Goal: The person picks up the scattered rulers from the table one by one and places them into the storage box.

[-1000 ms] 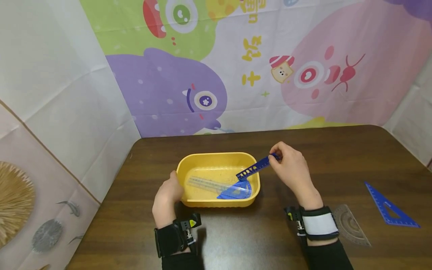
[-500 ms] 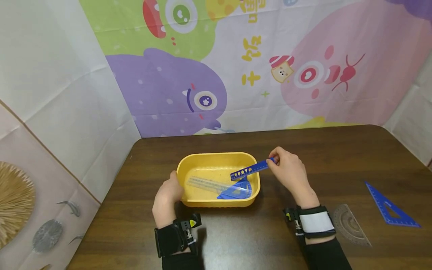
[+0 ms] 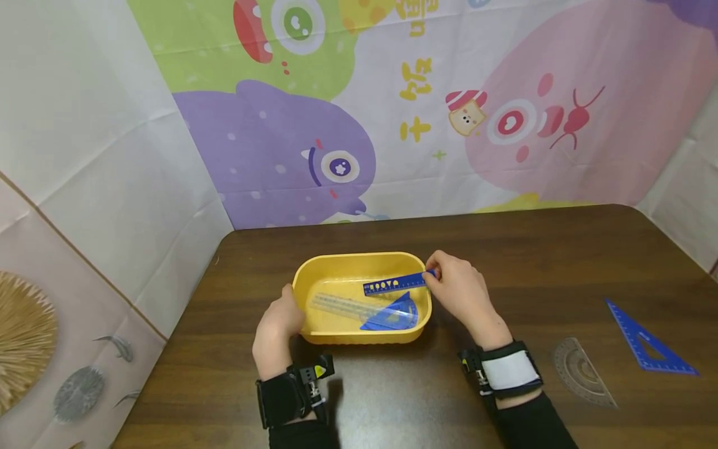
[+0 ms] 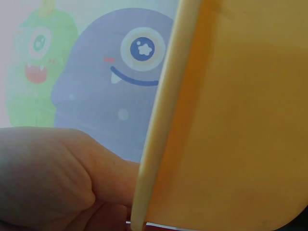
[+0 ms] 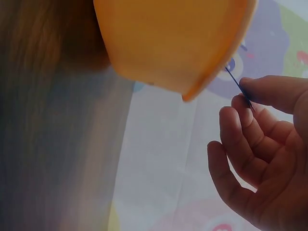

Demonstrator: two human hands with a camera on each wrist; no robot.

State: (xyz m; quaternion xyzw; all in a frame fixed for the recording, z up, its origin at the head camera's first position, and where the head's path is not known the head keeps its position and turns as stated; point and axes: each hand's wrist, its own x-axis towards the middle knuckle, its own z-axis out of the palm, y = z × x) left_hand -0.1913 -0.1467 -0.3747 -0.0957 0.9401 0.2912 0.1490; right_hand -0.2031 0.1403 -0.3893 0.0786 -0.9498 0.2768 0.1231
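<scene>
A yellow plastic storage box (image 3: 359, 337) stands on the table. My left hand (image 3: 279, 318) holds its left side; in the left wrist view the thumb lies along the outer wall (image 4: 161, 115), and the other fingers are mostly hidden. My right hand (image 3: 461, 288) pinches one end of a blue ruler (image 3: 395, 284) between thumb and fingers at the box's right rim. The ruler's cut-out end reaches inside the box. In the right wrist view it shows edge-on as a thin blue line (image 5: 235, 82). Inside lie a clear ruler (image 3: 342, 305) and a blue protractor or set square (image 3: 387, 317), partly overlapping.
A clear protractor (image 3: 583, 374) lies on the brown table (image 3: 392, 393) right of my right forearm. Farther right is a blue set square (image 3: 647, 343). A cartoon-printed cloth (image 3: 426, 174) hangs behind the table.
My right hand has moved left and slightly down, carrying the blue ruler farther into the box and levelling it. My left hand and the box have hardly moved.
</scene>
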